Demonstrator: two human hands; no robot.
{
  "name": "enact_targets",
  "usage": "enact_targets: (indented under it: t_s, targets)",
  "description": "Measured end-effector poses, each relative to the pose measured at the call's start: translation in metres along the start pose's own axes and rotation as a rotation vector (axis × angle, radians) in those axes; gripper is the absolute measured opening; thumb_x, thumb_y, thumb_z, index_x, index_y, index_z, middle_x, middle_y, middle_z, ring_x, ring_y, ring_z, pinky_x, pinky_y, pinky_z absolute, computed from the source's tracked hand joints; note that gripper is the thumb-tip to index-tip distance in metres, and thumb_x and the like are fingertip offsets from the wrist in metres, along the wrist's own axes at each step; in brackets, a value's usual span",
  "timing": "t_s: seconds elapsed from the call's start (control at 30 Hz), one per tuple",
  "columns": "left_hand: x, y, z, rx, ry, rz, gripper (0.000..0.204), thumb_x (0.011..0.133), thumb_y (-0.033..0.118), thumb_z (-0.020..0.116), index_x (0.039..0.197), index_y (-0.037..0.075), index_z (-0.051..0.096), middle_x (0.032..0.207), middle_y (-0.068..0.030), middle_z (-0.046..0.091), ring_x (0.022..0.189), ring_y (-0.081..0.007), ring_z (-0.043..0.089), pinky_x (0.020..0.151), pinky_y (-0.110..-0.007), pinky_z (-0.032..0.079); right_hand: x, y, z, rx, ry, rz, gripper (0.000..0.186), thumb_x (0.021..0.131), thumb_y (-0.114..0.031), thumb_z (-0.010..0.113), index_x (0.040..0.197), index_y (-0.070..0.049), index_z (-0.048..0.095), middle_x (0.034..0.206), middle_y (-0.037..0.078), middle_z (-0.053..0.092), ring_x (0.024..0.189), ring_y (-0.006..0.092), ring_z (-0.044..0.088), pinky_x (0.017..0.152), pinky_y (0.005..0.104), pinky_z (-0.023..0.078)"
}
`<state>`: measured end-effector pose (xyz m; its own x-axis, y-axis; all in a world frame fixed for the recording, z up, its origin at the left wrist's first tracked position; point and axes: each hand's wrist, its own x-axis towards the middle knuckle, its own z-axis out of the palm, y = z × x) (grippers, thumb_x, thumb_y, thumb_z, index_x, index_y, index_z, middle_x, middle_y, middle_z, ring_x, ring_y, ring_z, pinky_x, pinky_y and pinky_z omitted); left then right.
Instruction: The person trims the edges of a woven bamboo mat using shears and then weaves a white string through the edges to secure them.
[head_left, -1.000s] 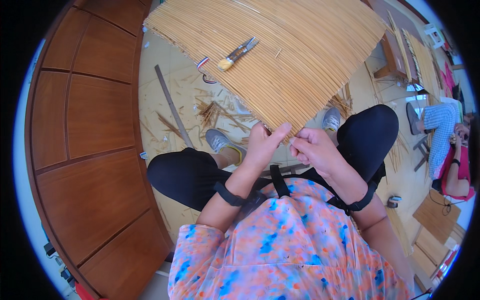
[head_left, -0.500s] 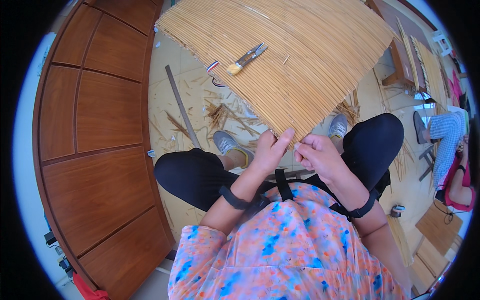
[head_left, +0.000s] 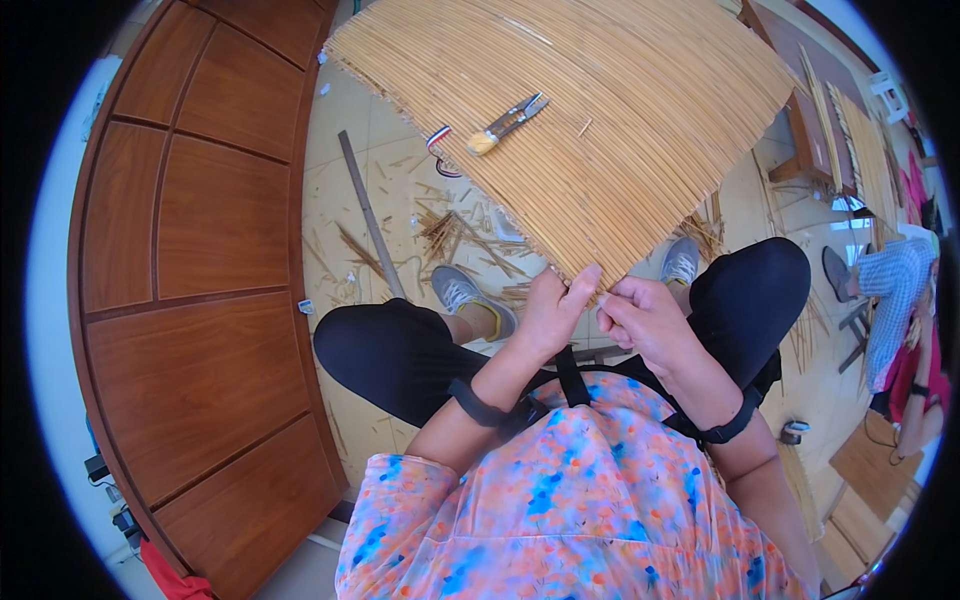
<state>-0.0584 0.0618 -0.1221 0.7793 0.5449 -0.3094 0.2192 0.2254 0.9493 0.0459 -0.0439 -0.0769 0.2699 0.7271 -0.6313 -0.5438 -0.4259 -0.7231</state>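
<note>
A broad mat of thin straw-coloured reeds (head_left: pixel 600 130) stretches away in front of me, its near corner between my hands. My left hand (head_left: pixel 553 312) grips that corner from the left, thumb on top and fingers underneath, out of sight. Beside it, my right hand (head_left: pixel 645 318) is closed in a pinch at the very edge of the corner; whatever sits between its fingertips is too small to make out. Farther up on the mat lie pliers (head_left: pixel 508 122) with a yellowish handle end, and a short bit of reed (head_left: pixel 584 127). A striped ribbon (head_left: pixel 439 137) hangs at the mat's left edge.
Reed scraps (head_left: pixel 440 232) and a long dark strip (head_left: pixel 368 215) lie on the tiled floor. Tall brown wooden panels (head_left: pixel 230 220) line the left. At far right another person in checked trousers (head_left: pixel 897 300) sits near a wooden table (head_left: pixel 800 135) with more reeds.
The whole view has shifted slightly, so mat and pliers appear a little farther right. My hands keep nearly the same hold at the corner, with only small finger movement.
</note>
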Motion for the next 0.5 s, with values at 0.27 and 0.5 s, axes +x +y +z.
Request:
enact_targets:
  t_s: [0.27,0.5]
  targets:
    - [-0.001,-0.006,0.005,0.027,0.059,0.043,0.03,0.089,0.025,0.051,0.099,-0.002,0.057,0.081,-0.0086,0.06,0.075,-0.0173,0.055,0.07,-0.031,0.046,0.0,0.003,-0.002,-0.027,0.004,0.006,0.013,0.089,-0.012,0.051,0.088,0.0,0.055,0.068,0.003,0.054,0.048,0.0048,0.039,0.042,0.0184,0.029]
    - [-0.006,0.001,0.008,-0.211,0.04,0.04,0.029,0.091,0.028,0.05,0.098,0.001,0.053,0.071,-0.0006,0.055,0.053,-0.0051,0.047,0.044,-0.019,0.036,0.001,0.005,-0.001,-0.098,0.017,-0.018,0.014,0.09,-0.014,0.051,0.09,0.0,0.055,0.068,0.002,0.053,0.049,0.0041,0.038,0.042,0.0181,0.028]
